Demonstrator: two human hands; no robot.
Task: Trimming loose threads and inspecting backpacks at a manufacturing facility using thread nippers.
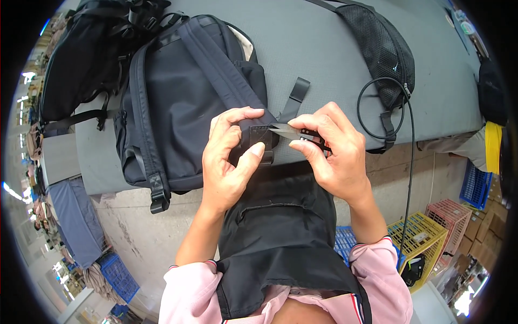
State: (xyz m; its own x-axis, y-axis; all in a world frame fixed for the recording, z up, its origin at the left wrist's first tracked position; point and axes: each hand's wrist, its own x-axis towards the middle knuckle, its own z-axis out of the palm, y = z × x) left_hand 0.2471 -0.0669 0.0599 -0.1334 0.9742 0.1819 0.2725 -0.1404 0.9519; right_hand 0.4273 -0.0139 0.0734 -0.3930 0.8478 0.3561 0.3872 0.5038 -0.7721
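Note:
A black backpack (pixel 183 102) lies on the grey-green table with its shoulder straps facing up. My left hand (pixel 229 159) pinches the lower end of the right-hand shoulder strap (pixel 218 67), around a stitched patch (pixel 260 136). In my right hand (pixel 337 148) is a pair of thread snips (pixel 288 131), its pointed metal blades parted and touching the strap's edge near the stitching. A short webbing strap (pixel 295 100) with a folded end sticks out just beyond the blades. Part of the snips' dark handle is hidden by my fingers.
Another black bag (pixel 81 65) lies at the far left. A black mesh pouch (pixel 377 51) and a looped black cable (pixel 360 110) are on the table (pixel 324 65) to the right. Yellow (pixel 418 232) and pink crates (pixel 450 213) stand on the floor at right; a blue crate (pixel 120 278) is at left.

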